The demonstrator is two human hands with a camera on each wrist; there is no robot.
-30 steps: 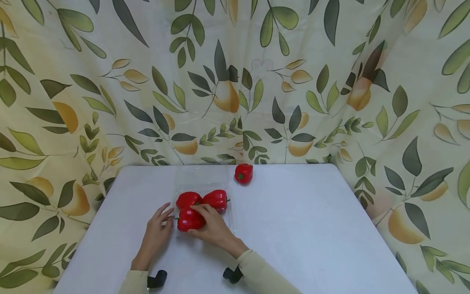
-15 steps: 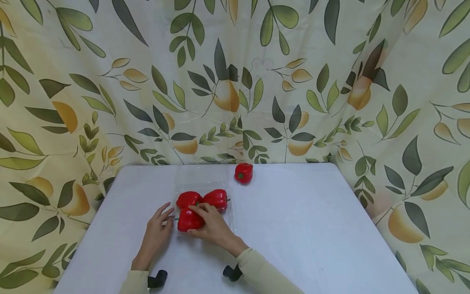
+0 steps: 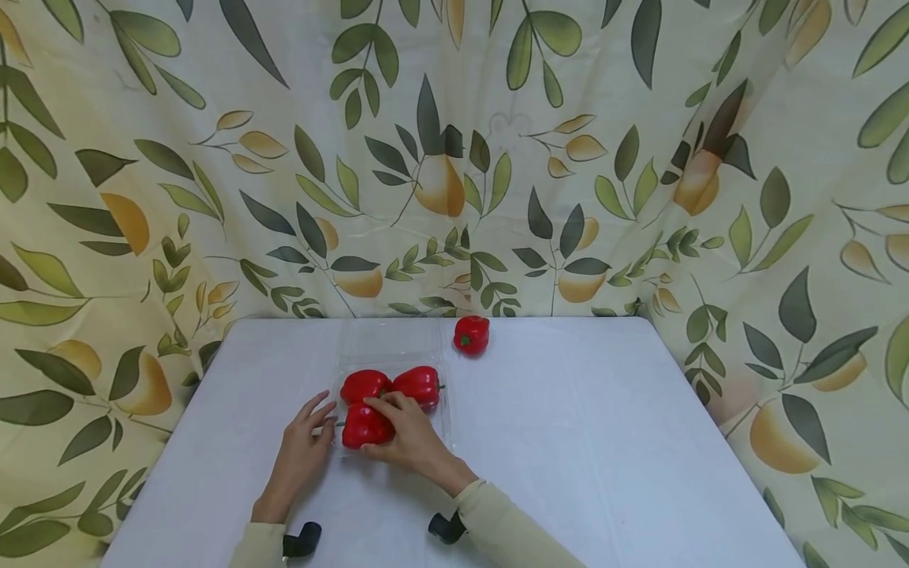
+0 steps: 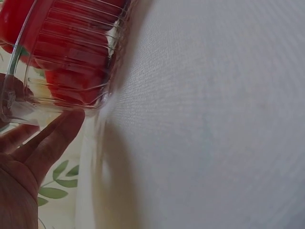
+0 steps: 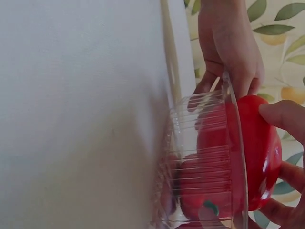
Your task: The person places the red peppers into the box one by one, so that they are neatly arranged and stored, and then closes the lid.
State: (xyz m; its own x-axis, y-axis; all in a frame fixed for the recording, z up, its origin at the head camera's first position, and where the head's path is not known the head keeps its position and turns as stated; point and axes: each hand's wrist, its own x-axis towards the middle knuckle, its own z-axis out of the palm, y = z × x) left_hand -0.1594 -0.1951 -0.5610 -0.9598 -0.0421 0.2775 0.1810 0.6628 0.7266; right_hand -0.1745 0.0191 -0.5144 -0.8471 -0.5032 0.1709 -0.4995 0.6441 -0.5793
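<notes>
Behind the white surface [image 3: 611, 442], we see a cream cloth [image 3: 497, 260] hanging in soft folds, printed with green and dark grey leaves, thin stems and orange-yellow fruit. It spans the head view's full width. The surface has rounded far corners, and from the left wrist we notice its fine woven texture.

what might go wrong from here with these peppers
The near pepper, held by the right hand, bulges above the rim of the clear container and might block the open lid. Pressing down could flex the ribbed wall. The loose pepper, near the far table edge, might roll off if bumped.
</notes>
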